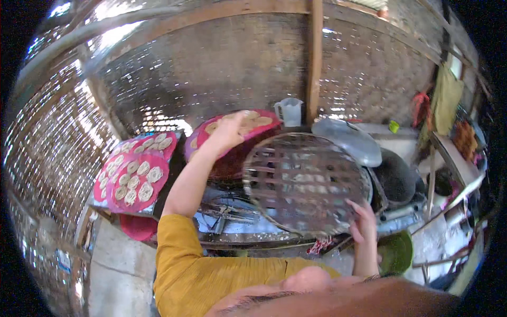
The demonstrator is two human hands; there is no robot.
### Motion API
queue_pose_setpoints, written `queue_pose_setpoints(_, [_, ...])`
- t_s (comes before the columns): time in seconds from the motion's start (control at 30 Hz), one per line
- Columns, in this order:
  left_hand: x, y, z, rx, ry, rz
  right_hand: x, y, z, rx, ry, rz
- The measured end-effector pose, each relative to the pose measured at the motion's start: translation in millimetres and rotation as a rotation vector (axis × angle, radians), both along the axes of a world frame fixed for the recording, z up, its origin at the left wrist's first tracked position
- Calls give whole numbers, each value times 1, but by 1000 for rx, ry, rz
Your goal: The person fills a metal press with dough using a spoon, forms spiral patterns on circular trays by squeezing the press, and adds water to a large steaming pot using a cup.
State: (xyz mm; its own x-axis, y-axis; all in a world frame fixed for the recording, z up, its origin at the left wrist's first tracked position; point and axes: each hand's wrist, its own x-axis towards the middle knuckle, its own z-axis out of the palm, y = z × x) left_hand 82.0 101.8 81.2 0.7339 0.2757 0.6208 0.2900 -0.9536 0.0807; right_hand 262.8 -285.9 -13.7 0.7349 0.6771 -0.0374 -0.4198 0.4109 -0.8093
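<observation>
My left arm stretches forward, and my left hand [231, 132] is over a raised pink round sheet [268, 119] bearing several pale, flat coiled rounds [248, 124]. Blur hides its fingertips, so I cannot tell whether they grip anything. To the right lies a large round rack of woven slats [306, 179], seen bare on top. At its near right rim is my right hand [364, 222], fingers apart, close to or touching the edge. Farther left, more pink sheets [165, 177] carry several whitish coiled rounds [133, 182].
Behind the rack are a clear plastic jug [290, 112] and a grey metal lid [346, 140]. A dark pan [395, 177] stands at right. Metal tools [226, 215] lie before me. A green tub [396, 252] and red basin [138, 227] sit lower. Woven walls [211, 63] enclose the space.
</observation>
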Motion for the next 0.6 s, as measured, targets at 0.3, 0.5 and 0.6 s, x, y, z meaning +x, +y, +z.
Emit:
queue_pose_setpoints(0.3, [-2, -98, 33, -151, 94, -174, -76, 169, 10, 200, 245, 247])
queue_pose_setpoints(0.5, [-69, -171, 46, 259, -26, -345, -78, 145, -11, 268, 256, 187])
queue_pose_setpoints(0.6, [-95, -183, 27, 240, -153, -292, -67, 103, -13, 193, 272, 155])
